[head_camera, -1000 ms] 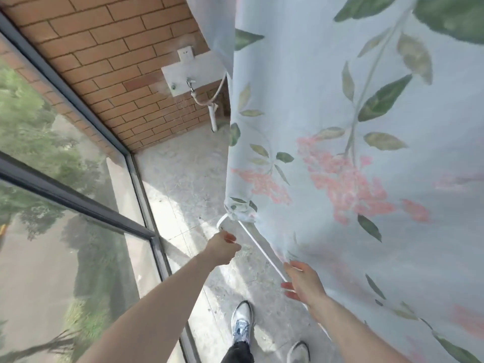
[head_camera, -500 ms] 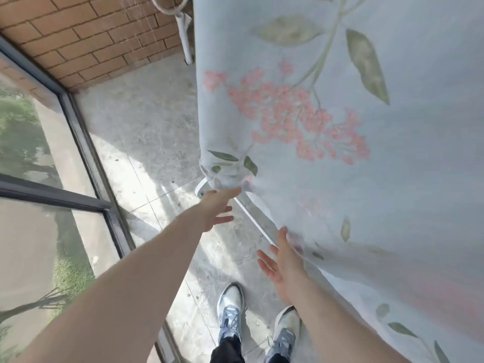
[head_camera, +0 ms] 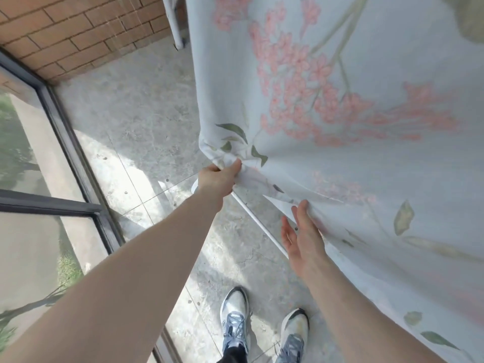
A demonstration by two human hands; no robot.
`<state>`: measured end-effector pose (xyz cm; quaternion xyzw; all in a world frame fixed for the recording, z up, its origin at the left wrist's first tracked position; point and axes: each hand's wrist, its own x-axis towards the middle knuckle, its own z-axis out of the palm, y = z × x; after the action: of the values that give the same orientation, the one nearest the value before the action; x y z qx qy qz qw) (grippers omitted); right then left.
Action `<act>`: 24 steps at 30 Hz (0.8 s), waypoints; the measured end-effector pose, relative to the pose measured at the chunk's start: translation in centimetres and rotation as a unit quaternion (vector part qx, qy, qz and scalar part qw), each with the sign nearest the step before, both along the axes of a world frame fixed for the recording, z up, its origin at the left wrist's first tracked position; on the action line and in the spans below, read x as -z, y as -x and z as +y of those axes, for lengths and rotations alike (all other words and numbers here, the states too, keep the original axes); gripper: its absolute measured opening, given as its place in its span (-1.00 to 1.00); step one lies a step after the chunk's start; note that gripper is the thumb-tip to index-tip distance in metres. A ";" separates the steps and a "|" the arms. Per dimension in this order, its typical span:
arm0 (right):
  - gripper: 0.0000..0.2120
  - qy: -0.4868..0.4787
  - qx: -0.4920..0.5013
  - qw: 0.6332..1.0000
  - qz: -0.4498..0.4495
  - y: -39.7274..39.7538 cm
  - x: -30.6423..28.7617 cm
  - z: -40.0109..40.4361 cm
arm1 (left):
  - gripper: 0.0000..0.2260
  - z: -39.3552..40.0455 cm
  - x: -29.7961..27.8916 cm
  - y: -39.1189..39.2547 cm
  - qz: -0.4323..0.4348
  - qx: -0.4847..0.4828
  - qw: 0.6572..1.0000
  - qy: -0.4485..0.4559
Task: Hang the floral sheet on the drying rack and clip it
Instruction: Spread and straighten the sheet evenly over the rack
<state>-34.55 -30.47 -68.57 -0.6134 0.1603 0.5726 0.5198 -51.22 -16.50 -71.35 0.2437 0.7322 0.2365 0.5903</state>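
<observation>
The left hand (head_camera: pixel 218 176) pinched the sheet (head_camera: pixel 340 106) corner, probably to pull it taut, while the right hand (head_camera: pixel 303 231), fingers straight, steadied the hem.

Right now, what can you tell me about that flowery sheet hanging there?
The floral sheet is a thin, pale blue-white cloth printed with pink blossom clusters and green leaves and stems. It hangs down from above the frame, filling the right side of the view, its lower edge clear of the concrete floor. The left hand grips its bunched lower corner, gathering the cloth into folds there. The right hand, fingers straight, rests against the lower edge. No clips show, and what it hangs from is out of view.
</observation>
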 end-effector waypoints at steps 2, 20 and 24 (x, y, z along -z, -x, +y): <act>-0.39 0.007 -0.009 1.000 -0.007 0.0 0.5 0.9 | -0.65 0.8 0.2 -0.3 0.017 0.002 1.000 -0.015; -0.72 0.158 -0.070 0.977 -0.125 3.5 8.6 2.7 | -0.59 3.7 4.9 -1.4 0.156 0.072 0.984 -0.043; -0.76 0.165 -0.082 0.974 -0.131 3.1 10.9 3.3 | -0.60 3.9 6.4 -1.3 0.156 0.081 0.984 -0.039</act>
<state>-37.65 -27.16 -79.49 -0.7714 0.1324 0.4934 0.3794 -49.89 -12.61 -77.80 0.3590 0.7836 0.1749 0.4760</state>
